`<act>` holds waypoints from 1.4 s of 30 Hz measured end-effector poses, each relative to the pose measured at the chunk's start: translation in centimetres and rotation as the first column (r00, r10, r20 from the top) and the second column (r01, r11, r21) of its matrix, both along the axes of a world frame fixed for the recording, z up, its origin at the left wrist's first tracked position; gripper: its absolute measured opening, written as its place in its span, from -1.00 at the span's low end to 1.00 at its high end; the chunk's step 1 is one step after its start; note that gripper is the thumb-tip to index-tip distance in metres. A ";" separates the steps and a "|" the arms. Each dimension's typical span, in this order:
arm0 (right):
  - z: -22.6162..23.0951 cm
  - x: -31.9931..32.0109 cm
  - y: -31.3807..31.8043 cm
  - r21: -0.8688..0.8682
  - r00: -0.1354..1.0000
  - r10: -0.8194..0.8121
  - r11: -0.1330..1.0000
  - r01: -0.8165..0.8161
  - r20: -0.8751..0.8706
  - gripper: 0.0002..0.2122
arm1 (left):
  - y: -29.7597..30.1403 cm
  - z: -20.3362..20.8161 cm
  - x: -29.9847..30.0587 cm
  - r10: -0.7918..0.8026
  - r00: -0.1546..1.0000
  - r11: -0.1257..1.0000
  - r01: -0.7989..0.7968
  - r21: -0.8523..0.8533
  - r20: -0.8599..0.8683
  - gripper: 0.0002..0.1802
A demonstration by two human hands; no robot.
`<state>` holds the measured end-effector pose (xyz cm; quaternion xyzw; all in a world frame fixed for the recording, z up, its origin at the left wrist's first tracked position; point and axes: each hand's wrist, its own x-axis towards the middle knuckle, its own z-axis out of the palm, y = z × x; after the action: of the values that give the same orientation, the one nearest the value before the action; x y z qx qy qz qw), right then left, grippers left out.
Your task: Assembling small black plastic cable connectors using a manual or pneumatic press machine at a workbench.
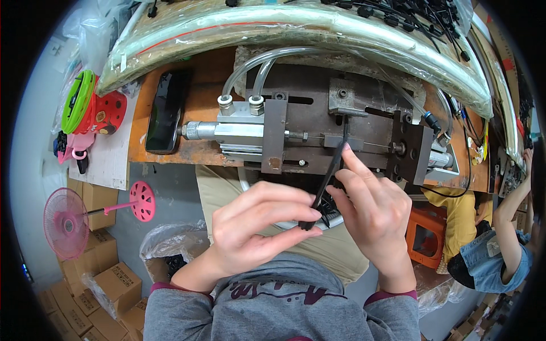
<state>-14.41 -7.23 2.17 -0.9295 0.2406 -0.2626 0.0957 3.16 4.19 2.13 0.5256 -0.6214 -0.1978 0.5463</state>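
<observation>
A long, thin black plastic strip [328, 179] slants up from my hands to the metal jig. My left hand [250, 224] pinches its lower end between thumb and fingers. My right hand [372, 204] is closed at the strip's upper stretch, its index finger stretched along it and the thumb bent near a dark bit. The strip's upper tip reaches a small block under a steel bracket [342, 96], where thin rods come in from both sides. An air cylinder [242, 135] with clear hoses is mounted left of the block, and a dark end plate [410, 149] stands right of it.
A black phone [166, 111] lies left of the jig. Behind it curves a plastic-wrapped bundle [284, 28], with black parts [406, 20] beyond. A pink fan [67, 223] and cardboard boxes [116, 284] are at left. An orange stool [425, 233] and another person's arm [512, 210] are at right.
</observation>
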 end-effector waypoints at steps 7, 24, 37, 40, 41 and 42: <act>1.6 -0.7 0.6 0.860 0.824 -0.297 0.338 -0.383 0.484 -0.81 | 0.8 0.1 -0.4 -0.045 0.997 0.999 0.044 0.012 0.067 -0.65; 3.1 3.4 1.5 0.777 0.683 -0.371 0.312 -0.546 0.629 -0.81 | 0.8 3.2 1.9 0.184 0.914 0.951 -0.074 -0.299 0.361 -0.72; 1.5 0.9 2.8 0.808 0.765 -0.363 0.487 -0.330 0.532 -0.87 | -6.2 14.2 23.7 0.850 0.433 0.525 -0.649 -0.550 0.300 -0.73; 1.4 0.7 3.8 0.816 0.791 -0.308 0.442 -0.373 0.528 -0.85 | -9.5 15.7 30.6 0.797 0.516 0.599 -0.742 -0.302 0.313 -0.64; 1.2 0.6 4.1 0.820 0.797 -0.299 0.427 -0.381 0.525 -0.84 | -10.8 16.6 32.7 0.804 0.492 0.569 -0.800 -0.189 0.334 -0.65; 1.0 0.3 4.1 0.825 0.806 -0.290 0.419 -0.379 0.517 -0.82 | -12.4 17.3 33.7 0.801 0.482 0.538 -0.840 -0.073 0.354 -0.65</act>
<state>-14.16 -3.13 3.14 -0.6017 0.2736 -0.3621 0.6572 36.85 -8.20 19.39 0.8132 -0.3677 0.1489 0.4257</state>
